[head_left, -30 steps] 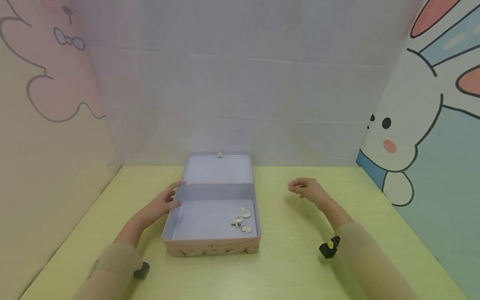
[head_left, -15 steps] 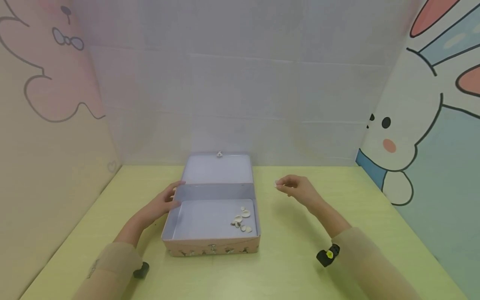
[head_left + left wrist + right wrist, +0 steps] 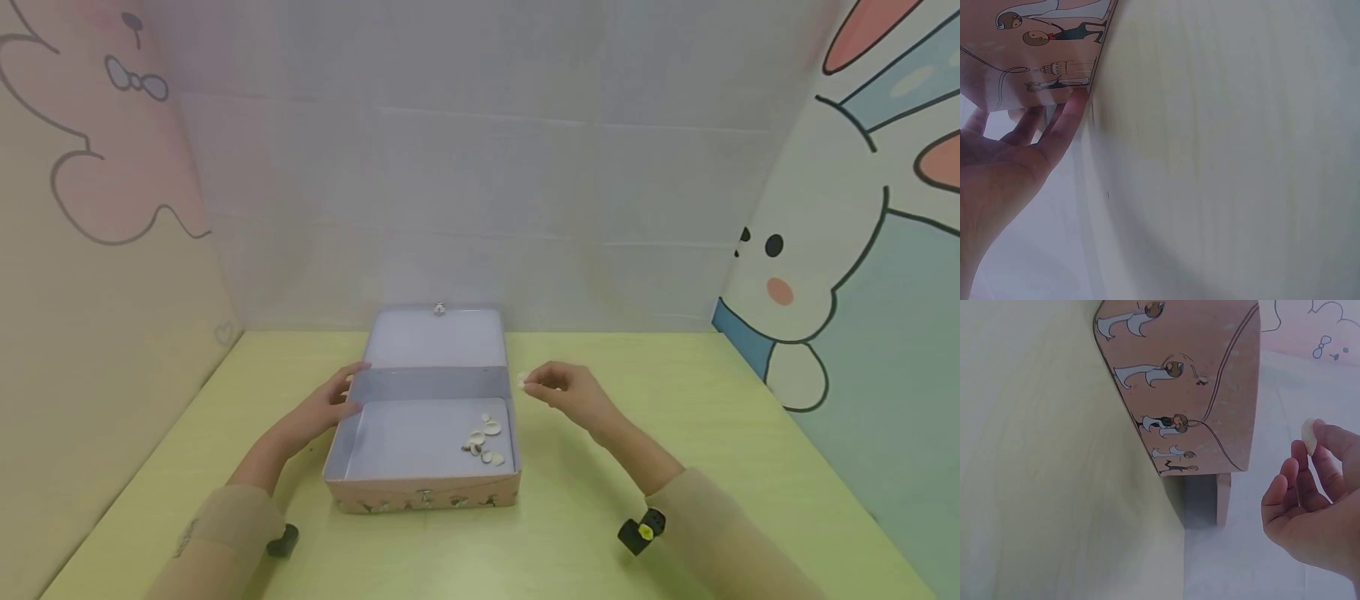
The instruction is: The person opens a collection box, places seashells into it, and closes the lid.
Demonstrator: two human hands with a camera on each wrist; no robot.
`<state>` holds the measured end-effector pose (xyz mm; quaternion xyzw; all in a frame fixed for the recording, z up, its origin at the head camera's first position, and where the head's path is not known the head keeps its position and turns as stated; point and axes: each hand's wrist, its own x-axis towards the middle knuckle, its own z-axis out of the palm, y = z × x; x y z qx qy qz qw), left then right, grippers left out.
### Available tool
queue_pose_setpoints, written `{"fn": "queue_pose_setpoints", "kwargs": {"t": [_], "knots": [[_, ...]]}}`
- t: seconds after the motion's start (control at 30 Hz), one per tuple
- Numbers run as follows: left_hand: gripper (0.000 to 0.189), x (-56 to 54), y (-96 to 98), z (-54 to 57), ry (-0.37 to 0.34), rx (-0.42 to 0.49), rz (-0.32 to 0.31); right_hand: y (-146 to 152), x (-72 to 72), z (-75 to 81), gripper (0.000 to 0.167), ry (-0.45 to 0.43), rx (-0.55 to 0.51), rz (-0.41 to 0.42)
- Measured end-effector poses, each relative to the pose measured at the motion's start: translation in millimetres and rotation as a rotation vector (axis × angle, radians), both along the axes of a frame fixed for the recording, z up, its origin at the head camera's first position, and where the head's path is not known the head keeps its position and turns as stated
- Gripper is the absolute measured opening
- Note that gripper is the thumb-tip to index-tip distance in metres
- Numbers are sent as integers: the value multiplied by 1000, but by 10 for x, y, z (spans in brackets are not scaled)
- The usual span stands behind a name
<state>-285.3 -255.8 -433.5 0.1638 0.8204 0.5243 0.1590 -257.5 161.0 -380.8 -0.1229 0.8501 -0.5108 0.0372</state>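
Note:
A pink tin box with printed figures stands on the table, its lid swung back. Several small pale seashells lie at the right side of its floor. My left hand rests against the box's left wall, fingers spread along it; the left wrist view shows its fingertips touching the printed side. Just right of the box's back right corner, my right hand is raised above the table. Between thumb and forefinger it pinches a small white seashell, seen edge-on in the right wrist view.
The yellow-green table extends around the box on both sides. A pale curtain-like wall closes off the back. Side panels carry cartoon drawings, among them a rabbit at right. A small clasp sits on the lid's edge.
My right hand has moved left with the pinched seashell, from well right of the box to close beside its right edge. The left hand and the box have stayed where they were.

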Motion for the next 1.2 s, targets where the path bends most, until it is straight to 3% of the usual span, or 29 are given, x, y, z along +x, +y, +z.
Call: {"fn": "queue_pose_setpoints", "kwargs": {"t": [0.27,0.63,0.73,0.87,1.2], "knots": [[61,0,2,-30,-5,2,3,-172,40,-121,17,60,26,41],[61,-6,-12,-79,-3,21,-6,-359,1,-325,11,242,141,55],[61,-9,-11,-88,-6,20,-2,-394,-2,-348,13,291,171,71],[61,1,-9,-92,-6,17,-1,-403,1,-366,18,293,184,71],[61,16,-10,-105,0,21,1,-326,-5,-381,36,332,127,34]]}}
